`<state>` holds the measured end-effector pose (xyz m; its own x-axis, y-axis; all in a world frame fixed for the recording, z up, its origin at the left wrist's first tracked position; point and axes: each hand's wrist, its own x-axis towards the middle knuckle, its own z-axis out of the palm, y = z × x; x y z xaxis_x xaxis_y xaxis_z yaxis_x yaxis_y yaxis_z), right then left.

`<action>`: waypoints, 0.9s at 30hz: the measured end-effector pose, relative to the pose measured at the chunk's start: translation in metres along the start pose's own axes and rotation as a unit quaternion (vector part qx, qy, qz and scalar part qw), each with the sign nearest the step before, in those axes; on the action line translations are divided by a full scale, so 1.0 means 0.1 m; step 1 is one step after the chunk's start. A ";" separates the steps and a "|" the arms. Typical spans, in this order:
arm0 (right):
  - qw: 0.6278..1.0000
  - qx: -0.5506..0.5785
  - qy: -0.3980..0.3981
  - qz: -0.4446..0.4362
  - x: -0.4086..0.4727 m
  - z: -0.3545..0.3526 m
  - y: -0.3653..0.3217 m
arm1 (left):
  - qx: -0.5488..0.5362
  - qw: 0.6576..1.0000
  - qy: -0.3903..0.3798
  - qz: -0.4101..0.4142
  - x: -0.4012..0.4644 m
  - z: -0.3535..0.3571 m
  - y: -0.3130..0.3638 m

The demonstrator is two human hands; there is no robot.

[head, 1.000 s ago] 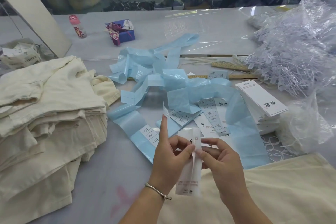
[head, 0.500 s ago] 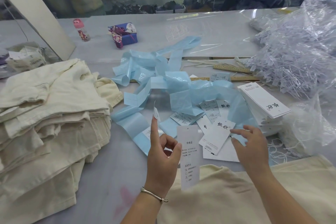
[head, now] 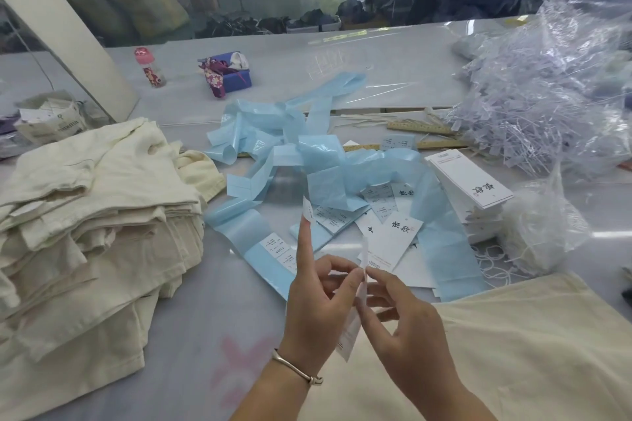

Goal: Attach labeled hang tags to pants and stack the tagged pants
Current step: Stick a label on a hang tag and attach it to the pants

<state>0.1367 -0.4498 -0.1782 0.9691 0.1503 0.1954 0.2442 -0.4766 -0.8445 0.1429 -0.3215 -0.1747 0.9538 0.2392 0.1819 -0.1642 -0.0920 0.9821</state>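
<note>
My left hand (head: pixel 318 297) pinches a white hang tag (head: pixel 355 318) edge-on between thumb and middle finger; a small label sticker (head: pixel 308 208) clings to its raised index fingertip. My right hand (head: pixel 400 321) pinches the same tag from the right. Cream pants (head: pixel 513 352) lie flat under and right of my hands. A stack of cream pants (head: pixel 89 215) sits at the left. Loose hang tags (head: pixel 396 239) and a tag stack (head: pixel 468 184) lie ahead among blue label backing strips (head: pixel 307 161).
A clear bag of plastic tag fasteners (head: pixel 547 96) fills the right. White strings (head: pixel 496 267) lie by a plastic bag (head: pixel 543 225). Wooden rulers (head: pixel 420 128), a small bottle (head: pixel 150 68) and a blue box (head: pixel 232 77) stand farther back.
My right hand came back from the loose tags and now pinches the tag in my left hand. The tag turned from facing me to edge-on.
</note>
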 end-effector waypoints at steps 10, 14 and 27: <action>0.969 0.204 0.075 0.119 -0.34 -0.83 0.30 | 0.033 0.998 0.045 0.016 -0.52 0.39 0.36; 0.926 0.311 0.029 0.211 -0.49 -1.21 0.44 | -0.019 0.996 0.004 -0.082 -0.82 0.73 0.52; 0.918 0.349 -0.082 0.171 -1.01 -2.05 0.63 | 0.019 0.993 -0.016 -0.115 -1.38 1.59 0.68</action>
<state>0.0615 -0.6722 -0.1487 0.9529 0.2507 -0.1706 -0.2105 0.1418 -0.9672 0.0398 -0.5147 -0.1404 0.9726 0.2274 -0.0485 0.0671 -0.0749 0.9949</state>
